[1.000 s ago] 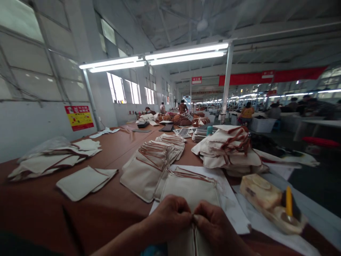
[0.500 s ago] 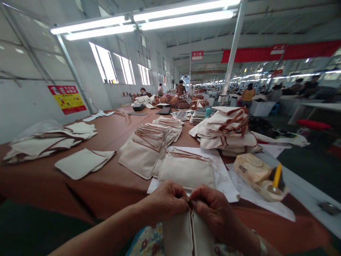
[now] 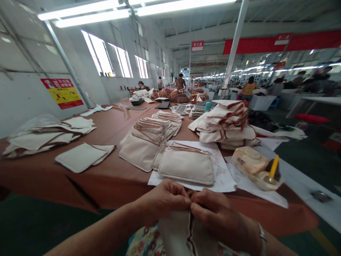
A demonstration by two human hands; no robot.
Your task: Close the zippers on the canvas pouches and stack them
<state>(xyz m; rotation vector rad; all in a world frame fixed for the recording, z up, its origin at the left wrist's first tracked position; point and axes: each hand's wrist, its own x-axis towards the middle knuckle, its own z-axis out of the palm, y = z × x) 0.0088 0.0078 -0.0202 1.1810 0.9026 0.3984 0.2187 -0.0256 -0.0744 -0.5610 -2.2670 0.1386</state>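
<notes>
My left hand [image 3: 163, 199] and my right hand [image 3: 215, 215] meet at the bottom of the view, fingertips pinched together on the top edge of a cream fabric pouch with brown piping [image 3: 183, 236] that hangs down over my lap. Both hands are closed on it. Just beyond them, on a white paper sheet [image 3: 223, 181], lies another cream pouch [image 3: 186, 165] flat on the brown table [image 3: 106, 185].
Stacks of cream pouches lie fanned out at centre [image 3: 149, 138], piled at right [image 3: 226, 122] and at left [image 3: 45, 135]. A tub with a yellow-handled brush [image 3: 270, 172] stands at right. Other people work at far tables.
The view has tilted down and pulled back from the table. My hands stay pinched on the pouch, now held lower over my lap.
</notes>
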